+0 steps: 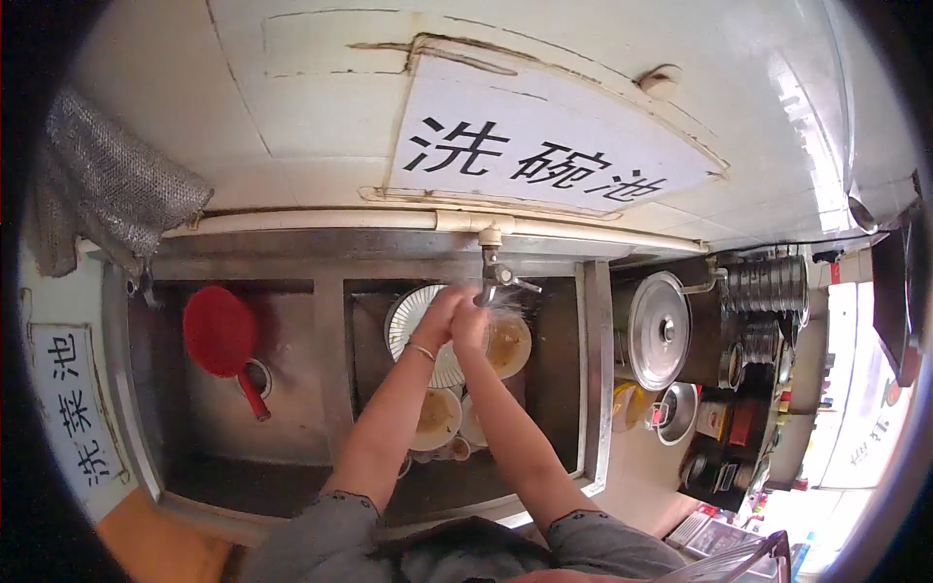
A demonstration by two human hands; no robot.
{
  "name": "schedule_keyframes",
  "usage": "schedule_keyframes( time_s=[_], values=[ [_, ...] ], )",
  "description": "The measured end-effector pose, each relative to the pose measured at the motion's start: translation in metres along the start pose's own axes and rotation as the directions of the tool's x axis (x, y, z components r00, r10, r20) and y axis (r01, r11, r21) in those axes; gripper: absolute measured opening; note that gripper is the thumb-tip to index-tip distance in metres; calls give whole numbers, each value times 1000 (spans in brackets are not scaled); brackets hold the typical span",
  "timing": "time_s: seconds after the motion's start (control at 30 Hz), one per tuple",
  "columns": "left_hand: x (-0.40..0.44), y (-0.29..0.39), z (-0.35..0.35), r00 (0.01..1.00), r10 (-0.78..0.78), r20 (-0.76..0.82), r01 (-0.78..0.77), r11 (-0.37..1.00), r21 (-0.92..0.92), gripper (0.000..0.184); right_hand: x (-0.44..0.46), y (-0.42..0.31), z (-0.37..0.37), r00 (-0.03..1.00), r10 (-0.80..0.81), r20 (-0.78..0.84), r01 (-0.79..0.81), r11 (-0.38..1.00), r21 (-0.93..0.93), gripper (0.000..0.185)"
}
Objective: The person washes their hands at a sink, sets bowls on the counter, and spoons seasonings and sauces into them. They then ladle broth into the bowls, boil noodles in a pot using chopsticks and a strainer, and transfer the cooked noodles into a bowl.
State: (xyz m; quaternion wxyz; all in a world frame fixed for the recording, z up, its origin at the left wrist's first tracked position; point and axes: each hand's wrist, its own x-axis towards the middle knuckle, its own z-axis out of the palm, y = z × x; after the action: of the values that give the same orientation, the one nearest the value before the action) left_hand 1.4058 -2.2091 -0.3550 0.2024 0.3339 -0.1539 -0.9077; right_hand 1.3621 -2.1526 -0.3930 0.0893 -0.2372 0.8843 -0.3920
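Note:
Both of my arms reach over the right basin. My left hand [447,316] and my right hand [469,323] press against each other just below the metal tap [496,275], where water sprays around them. Their fingers are blurred and partly hidden, and no held object shows between them. Under the hands lies a white ribbed plate [403,325]. A bowl of cloudy liquid [509,347] stands to the right of it, and another bowl [437,416] sits nearer to me, with smaller dishes beside it.
The left basin [292,389] holds a red ladle [220,332]. A pale pipe [321,222] runs along the wall under a sign. A cloth [126,185] hangs at the left. At the right are a lidded pot [660,331], a metal bowl [676,414] and stacked pans.

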Motion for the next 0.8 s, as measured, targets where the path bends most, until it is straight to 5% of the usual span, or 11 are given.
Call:
schedule_keyframes(
  time_s=[0.07, 0.13, 0.23, 0.33, 0.4, 0.47, 0.5, 0.6, 0.67, 0.7, 0.8],
  values=[
    [-2, -1, 6, 989, 143, -37, -130, 963, 235, 14, -7, -5, -14, 995, -34, 94, 47, 988, -149, 23],
    [14, -14, -21, 984, 169, -60, -157, 973, 167, 13, -6, -21, -28, 977, -67, 200, 124, 951, -283, 25],
    [13, -20, -41, 939, 228, -258, -258, 962, -87, 12, 5, -22, -34, 992, 54, 111, -99, 883, 459, 29],
    [10, -31, -53, 928, 85, -363, -101, 995, -24, 7, 12, -28, -27, 989, 50, 140, -124, 795, 593, 24],
    [13, -38, -45, 979, 80, -187, -63, 994, 92, 6, 11, -29, -40, 951, 163, 262, -296, 723, 625, 19],
    [14, -34, -29, 995, 88, -45, -90, 995, -32, 11, 8, -25, -61, 973, 82, 214, -150, 934, 324, 20],
    [16, -36, -21, 985, 168, -51, -160, 978, 132, 11, 9, -28, -70, 969, -247, -23, 246, 940, 236, 29],
    [21, -31, -9, 982, 182, -50, -170, 969, 180, 14, 9, -55, -108, 991, -49, -127, 112, 825, 554, 33],
    [12, -22, 3, 840, 469, 272, -395, 186, 899, 12, 6, -74, -130, 986, -105, -133, 154, 882, 446, 33],
    [-10, -11, 27, 937, 345, -50, -180, 603, 777, 11, 5, -78, -138, 980, -159, -120, 191, 924, 330, 32],
    [-20, -17, 10, 866, 472, 165, -429, 532, 730, 8, -19, -79, -137, 921, -352, -166, 375, 916, 139, 25]
  ],
)
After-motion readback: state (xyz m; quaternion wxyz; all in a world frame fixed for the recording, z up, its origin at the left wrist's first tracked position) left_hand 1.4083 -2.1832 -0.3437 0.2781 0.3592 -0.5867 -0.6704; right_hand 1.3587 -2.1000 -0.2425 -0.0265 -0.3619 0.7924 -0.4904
